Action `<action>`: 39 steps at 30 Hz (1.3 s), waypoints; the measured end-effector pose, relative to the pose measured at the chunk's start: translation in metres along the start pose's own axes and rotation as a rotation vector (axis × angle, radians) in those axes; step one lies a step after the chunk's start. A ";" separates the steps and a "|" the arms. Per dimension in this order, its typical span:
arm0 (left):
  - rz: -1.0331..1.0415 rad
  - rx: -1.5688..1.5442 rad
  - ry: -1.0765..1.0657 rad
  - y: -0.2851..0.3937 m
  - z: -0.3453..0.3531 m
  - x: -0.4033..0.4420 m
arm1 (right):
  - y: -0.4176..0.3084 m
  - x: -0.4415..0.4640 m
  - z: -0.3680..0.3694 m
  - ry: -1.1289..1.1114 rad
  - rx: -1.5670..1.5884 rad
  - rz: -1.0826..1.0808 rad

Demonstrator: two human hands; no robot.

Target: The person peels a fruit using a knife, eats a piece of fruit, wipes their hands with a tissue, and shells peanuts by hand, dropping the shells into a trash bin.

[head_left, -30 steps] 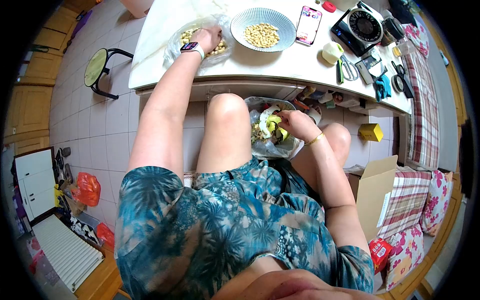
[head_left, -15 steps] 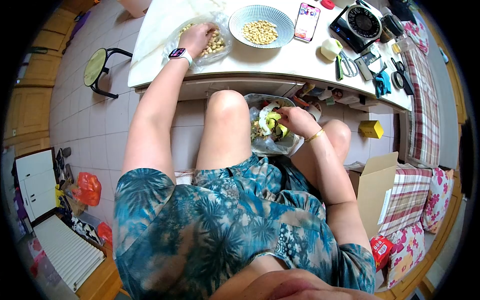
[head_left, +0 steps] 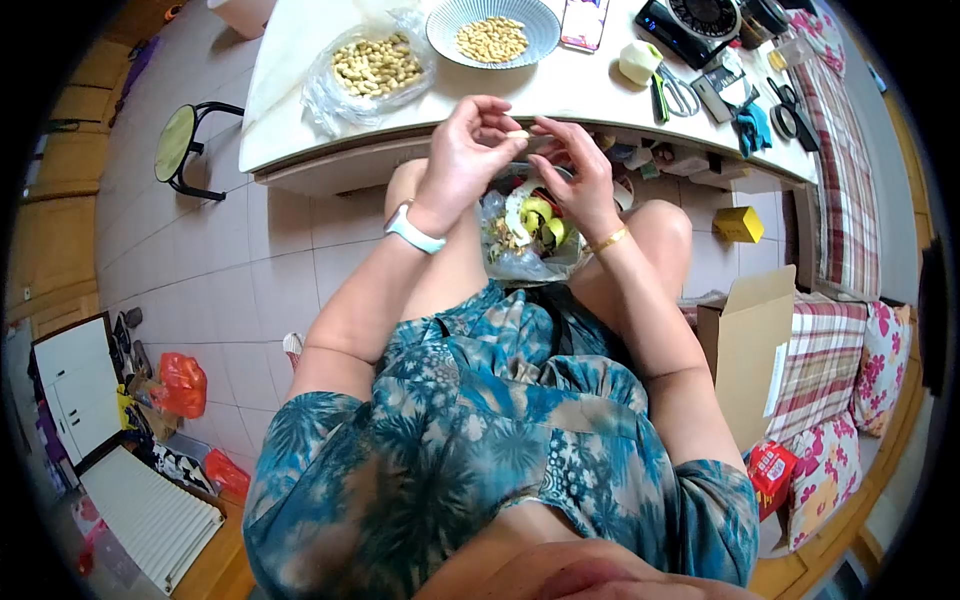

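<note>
In front of the table edge, my left hand [head_left: 466,160] pinches a small pale peanut [head_left: 517,134] between thumb and fingers. My right hand [head_left: 580,178] is just to its right, thumb and forefinger apart, fingertips close to the peanut. Whether they touch it I cannot tell. A clear plastic bag [head_left: 322,92] lies open on the table with unshelled peanuts [head_left: 376,66] in it. Beside it, a ribbed blue-white bowl [head_left: 440,34] holds shelled peanuts [head_left: 492,40]. Below my hands, between my knees, a lined waste bin [head_left: 535,268] contains green peels [head_left: 537,212] and scraps.
A phone [head_left: 583,24], a peeled pale fruit [head_left: 639,62], scissors [head_left: 681,94], a small black fan [head_left: 704,18] and a teal cloth [head_left: 752,130] are on the table's right. A stool [head_left: 176,143] stands left; a cardboard box [head_left: 745,350] is at my right.
My left hand has come out of the peanut bag to the middle, now with a peanut. My right hand has risen from above the bin to meet it. The view has shifted slightly.
</note>
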State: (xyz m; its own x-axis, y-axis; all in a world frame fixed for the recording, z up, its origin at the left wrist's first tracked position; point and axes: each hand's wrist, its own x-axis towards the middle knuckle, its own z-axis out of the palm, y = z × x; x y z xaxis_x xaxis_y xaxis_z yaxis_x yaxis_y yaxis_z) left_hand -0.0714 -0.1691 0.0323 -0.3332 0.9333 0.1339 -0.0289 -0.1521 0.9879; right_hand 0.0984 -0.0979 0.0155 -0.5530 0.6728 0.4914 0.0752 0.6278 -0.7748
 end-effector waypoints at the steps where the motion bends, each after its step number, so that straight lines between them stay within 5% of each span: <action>1: -0.038 -0.072 -0.005 -0.010 0.008 -0.006 | -0.003 0.000 0.003 0.021 0.011 -0.024; 13: -0.466 -0.460 -0.138 -0.041 0.006 -0.005 | 0.029 -0.012 0.008 0.148 0.098 0.157; 21: -0.489 -0.529 -0.239 -0.041 0.006 -0.005 | 0.031 -0.016 0.010 0.076 0.622 0.320; 24: -0.521 -0.435 -0.211 -0.041 0.007 -0.005 | 0.028 -0.016 0.007 0.045 0.358 0.245; 27: -0.470 -0.346 -0.191 -0.039 0.009 -0.006 | 0.019 -0.011 -0.001 0.050 -0.010 0.047; 39: 0.080 0.261 -0.151 -0.034 0.026 -0.015 | 0.012 -0.011 -0.008 0.105 -0.256 -0.157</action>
State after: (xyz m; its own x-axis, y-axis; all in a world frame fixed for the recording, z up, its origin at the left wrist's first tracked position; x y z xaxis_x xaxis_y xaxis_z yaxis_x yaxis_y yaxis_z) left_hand -0.0407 -0.1691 -0.0012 -0.1806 0.9624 0.2030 0.2411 -0.1568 0.9578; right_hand 0.1116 -0.0947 0.0042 -0.4871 0.5880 0.6457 0.2096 0.7965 -0.5672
